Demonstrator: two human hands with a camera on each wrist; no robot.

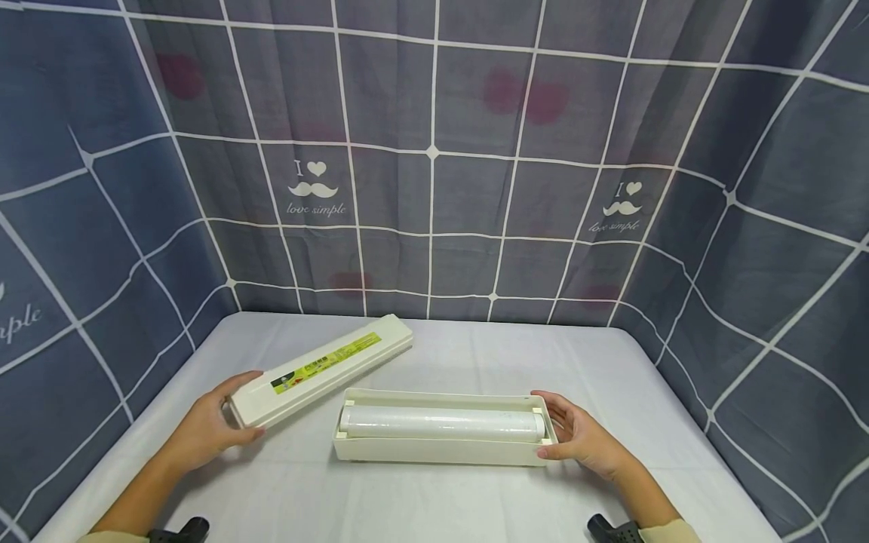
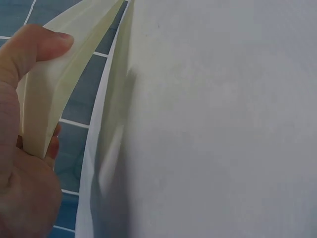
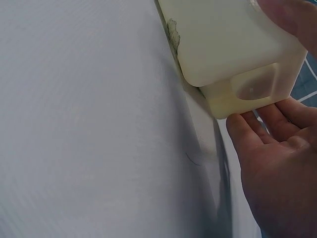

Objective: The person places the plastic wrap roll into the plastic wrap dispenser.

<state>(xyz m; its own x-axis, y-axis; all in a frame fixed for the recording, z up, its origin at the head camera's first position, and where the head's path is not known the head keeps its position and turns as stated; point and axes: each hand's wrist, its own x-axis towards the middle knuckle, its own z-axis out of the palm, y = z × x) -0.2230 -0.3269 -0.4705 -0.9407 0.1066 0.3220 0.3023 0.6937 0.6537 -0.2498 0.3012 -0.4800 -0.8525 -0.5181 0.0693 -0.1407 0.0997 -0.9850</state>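
Observation:
My left hand (image 1: 207, 430) grips the near end of a long cream lid (image 1: 366, 343) with a yellow-green label. The lid slants away to the back right, above the table. In the left wrist view the thumb (image 2: 54, 45) lies over the lid's edge (image 2: 42, 99). My right hand (image 1: 580, 437) holds the right end of the open cling film box (image 1: 441, 452), thumb at the front and fingers behind. A roll of cling film (image 1: 441, 424) lies lengthwise inside it. The right wrist view shows the box's end wall (image 3: 255, 84) with an opening, fingertips against its edge.
A white cloth covers the table (image 1: 529, 354). Blue-grey checked curtains (image 1: 468, 196) stand at the back and both sides. Black wrist straps (image 1: 614, 529) show at the bottom of the head view.

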